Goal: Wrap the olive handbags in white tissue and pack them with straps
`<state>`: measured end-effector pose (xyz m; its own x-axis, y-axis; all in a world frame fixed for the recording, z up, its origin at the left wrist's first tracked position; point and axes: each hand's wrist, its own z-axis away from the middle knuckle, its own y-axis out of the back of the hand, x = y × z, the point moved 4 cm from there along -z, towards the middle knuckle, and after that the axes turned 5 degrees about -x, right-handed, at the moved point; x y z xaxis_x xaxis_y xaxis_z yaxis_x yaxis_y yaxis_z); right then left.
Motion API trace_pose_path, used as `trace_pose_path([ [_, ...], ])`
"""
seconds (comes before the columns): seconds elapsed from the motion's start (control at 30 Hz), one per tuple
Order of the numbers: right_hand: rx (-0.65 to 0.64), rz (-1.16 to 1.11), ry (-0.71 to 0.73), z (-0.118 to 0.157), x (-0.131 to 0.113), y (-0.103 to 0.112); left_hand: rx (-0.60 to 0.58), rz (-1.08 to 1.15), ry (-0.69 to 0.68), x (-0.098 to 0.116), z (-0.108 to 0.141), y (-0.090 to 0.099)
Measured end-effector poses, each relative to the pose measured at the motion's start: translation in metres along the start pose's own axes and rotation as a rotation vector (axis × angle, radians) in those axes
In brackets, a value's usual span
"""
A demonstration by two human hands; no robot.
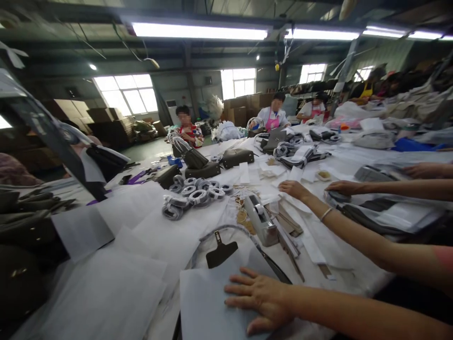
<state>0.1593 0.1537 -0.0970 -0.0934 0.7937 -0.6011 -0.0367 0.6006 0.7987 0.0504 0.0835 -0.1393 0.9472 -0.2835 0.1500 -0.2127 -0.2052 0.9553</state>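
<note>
One wide white table [350, 278] carries loose paper sheets [106, 288], apparently unused. Before the person lies a dark bag [278, 269], already mostly covered by one pale sheet [203, 302]. The right hand [262, 298] rests flat there, fingers apart, gripping nothing; the left is not visible. The brown tab [221, 253] is not yet covered.

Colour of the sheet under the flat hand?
The sheet is plain, pale bluish-white; head view shows it.

Tape dispenser [267, 232] behind the paper sheet [207, 297], coils [202, 184] left of the dispenser (bags [238, 158] just behind those).
</note>
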Motion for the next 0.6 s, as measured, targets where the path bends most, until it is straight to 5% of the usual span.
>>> trace_pose_path([
  [0.23,-0.019,0.036,0.001,0.0,0.005,-0.004,-0.141,0.123,0.132,0.008,0.038,0.07],
  [0.47,-0.024,0.06,-0.039,-0.001,0.013,-0.012,-0.289,0.107,0.248,-0.013,0.051,0.057],
  [0.6,0.11,0.043,-0.024,0.003,0.017,-0.01,-0.274,0.124,0.242,-0.021,0.054,0.054],
])
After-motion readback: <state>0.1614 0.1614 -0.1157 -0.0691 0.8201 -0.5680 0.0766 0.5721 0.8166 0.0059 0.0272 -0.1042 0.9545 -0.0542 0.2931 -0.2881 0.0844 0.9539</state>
